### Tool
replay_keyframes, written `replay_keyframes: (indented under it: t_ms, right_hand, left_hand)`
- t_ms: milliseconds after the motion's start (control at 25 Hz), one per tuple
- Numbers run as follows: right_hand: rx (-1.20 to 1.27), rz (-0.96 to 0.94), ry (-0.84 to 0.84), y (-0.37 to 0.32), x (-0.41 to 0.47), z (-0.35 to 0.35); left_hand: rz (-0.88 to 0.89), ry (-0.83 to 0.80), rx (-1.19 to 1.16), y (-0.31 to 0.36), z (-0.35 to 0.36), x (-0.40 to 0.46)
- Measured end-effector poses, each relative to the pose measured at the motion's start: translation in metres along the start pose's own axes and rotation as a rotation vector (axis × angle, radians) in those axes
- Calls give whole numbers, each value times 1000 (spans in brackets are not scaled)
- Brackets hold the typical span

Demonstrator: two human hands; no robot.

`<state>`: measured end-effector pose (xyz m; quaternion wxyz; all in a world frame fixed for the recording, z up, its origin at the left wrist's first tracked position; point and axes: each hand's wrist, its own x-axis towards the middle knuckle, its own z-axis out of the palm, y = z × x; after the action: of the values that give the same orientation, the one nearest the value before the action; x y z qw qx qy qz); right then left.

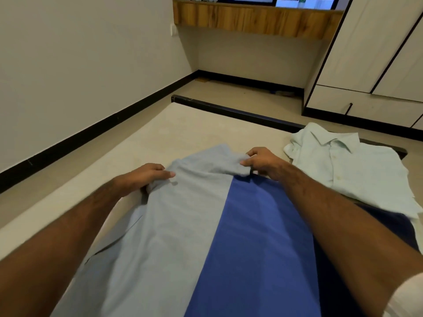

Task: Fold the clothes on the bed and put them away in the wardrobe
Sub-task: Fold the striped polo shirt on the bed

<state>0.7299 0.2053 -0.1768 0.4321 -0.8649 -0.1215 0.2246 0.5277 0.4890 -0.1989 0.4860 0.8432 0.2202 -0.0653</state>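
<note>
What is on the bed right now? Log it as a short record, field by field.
surface: bed, beige cover
garment in hand: light grey-blue garment, spread lengthwise
under it: blue cloth, partly covered
left hand: grips the garment's far left edge
right hand: pinches the garment's far right edge
waiting: pale green collared shirt, at the right of the bed, loosely laid
wardrobe: beyond the bed, doors closed
</note>
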Motion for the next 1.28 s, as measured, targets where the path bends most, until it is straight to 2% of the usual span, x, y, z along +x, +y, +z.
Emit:
replay_keyframes:
  t_ms: [80, 160, 280, 320, 400, 480, 520, 600, 680, 760, 840, 960, 1040, 1160, 1280]
  right_hand:
    - [157, -25, 235, 9, 13, 2]
    - [142, -29, 372, 22, 22, 1]
    - [-9, -63, 313, 40, 25, 1]
    - [-48, -79, 276, 42, 19, 2]
    - [-90, -125, 194, 41, -1, 3]
    - [-88, -136, 174, 39, -35, 2]
    - [-110, -160, 202, 44, -56, 0]
    - [-400, -261, 275, 73, -105, -7]
    - [-758, -354, 238, 120, -169, -13]
    - [-810, -279, 99, 155, -234, -18]
    - [-832, -270, 33, 180, -300, -17]
    - [-903, -330, 24, 205, -383, -7]
    - [-941, -347, -10, 213, -433, 0]
    - [-982, -385, -44, 221, -479, 11]
    - [-944, -409, -44, 228, -512, 18]
  left_hand:
    - [27, -41, 100, -3, -1, 6]
    - [45, -18, 111, -9, 1, 14]
    - [88, 74, -81, -23, 8, 23]
    - [110, 141, -48, -26, 12, 24]
    - [152, 205, 259, -23, 17, 24]
    - [98, 152, 572, -9, 22, 10]
    - [63, 118, 627, -2, 25, 2]
    - [28, 115, 766, 3, 27, -25]
    - [31, 245, 1044, -16, 34, -72]
    - [205, 363, 1189, -40, 49, -130]
    - [447, 306, 1140, -60, 71, -190]
    - [641, 116, 987, -78, 100, -268]
    - [632, -6, 919, -86, 108, -313]
    - [498, -69, 797, -72, 100, -341]
    - [377, -251, 679, -49, 99, -359]
